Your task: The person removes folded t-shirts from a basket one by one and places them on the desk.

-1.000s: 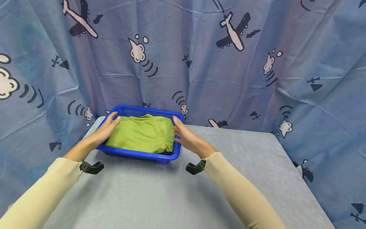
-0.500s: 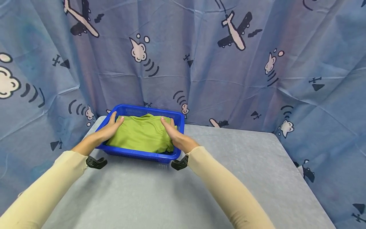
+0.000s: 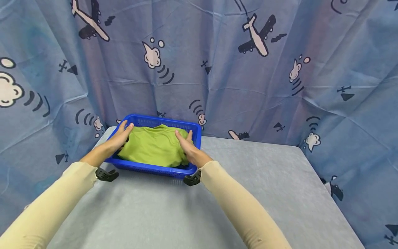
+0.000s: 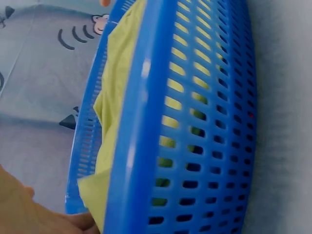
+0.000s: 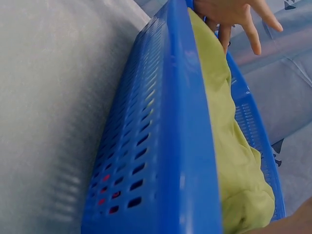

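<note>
Green cloth (image 3: 153, 147) lies in a blue basket (image 3: 146, 166) near the table's (image 3: 248, 180) far left corner, close to the curtain (image 3: 217, 103). The left hand (image 3: 117, 139), at the cloth's left end, has spread fingers, clearest from the right wrist. The right hand (image 3: 189, 148), at the other end, lays its thumb on the cloth, forefinger apart; whether hidden fingers pinch, I cannot tell. Only the right wrist view plainly shows red specks (image 5: 102, 201) through the basket's slots. Table extends rightward and in front.
</note>
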`<state>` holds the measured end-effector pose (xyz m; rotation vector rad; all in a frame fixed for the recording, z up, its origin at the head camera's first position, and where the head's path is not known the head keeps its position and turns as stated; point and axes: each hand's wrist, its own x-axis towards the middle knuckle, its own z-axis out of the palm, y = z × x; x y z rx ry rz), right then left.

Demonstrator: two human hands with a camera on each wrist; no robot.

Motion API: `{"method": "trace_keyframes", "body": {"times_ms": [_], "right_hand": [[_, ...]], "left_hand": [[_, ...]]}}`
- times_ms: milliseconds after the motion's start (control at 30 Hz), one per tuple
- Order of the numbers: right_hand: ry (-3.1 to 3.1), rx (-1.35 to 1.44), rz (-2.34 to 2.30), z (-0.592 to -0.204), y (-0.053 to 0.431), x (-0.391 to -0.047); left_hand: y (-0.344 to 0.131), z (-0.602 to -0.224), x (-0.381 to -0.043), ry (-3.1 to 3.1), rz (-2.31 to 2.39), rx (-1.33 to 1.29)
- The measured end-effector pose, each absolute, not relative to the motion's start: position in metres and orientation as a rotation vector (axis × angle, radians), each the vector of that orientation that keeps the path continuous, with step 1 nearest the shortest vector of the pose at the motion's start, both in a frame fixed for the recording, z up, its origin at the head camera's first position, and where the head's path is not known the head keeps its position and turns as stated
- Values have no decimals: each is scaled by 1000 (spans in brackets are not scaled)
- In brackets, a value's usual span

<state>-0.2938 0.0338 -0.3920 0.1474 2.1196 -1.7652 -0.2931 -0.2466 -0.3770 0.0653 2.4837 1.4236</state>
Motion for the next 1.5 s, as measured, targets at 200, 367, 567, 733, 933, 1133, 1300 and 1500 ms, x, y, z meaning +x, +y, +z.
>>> {"method": "trace_keyframes", "body": {"times_ms": [200, 367, 567, 733, 933, 1133, 1300, 1500], "right_hand": [[2065, 169, -1782, -389, 33, -295], [2079, 157, -1748, -388, 31, -298], [2082, 149, -1729, -387, 30, -300], [2058, 200, -1713, -385, 29, -301], [2122, 196, -1679, -387, 26, -304], [2263, -33, -1648, -401, 26, -302], [2385, -254, -1553, -410, 25, -295], [2449, -349, -1517, -413, 23, -296]], "left_hand": [[-252, -377, -299, 2310, 1453, 145], [-254, -378, -301, 2290, 1423, 172], [-257, -380, -303, 2230, 1452, 196], [-258, -380, -304, 2190, 1436, 163], [-258, -380, -309, 2231, 1396, 191], [-255, -389, -312, 2302, 1348, 248], [-255, -399, -313, 2316, 1314, 296], [-255, -406, -316, 2386, 1346, 353]]}}
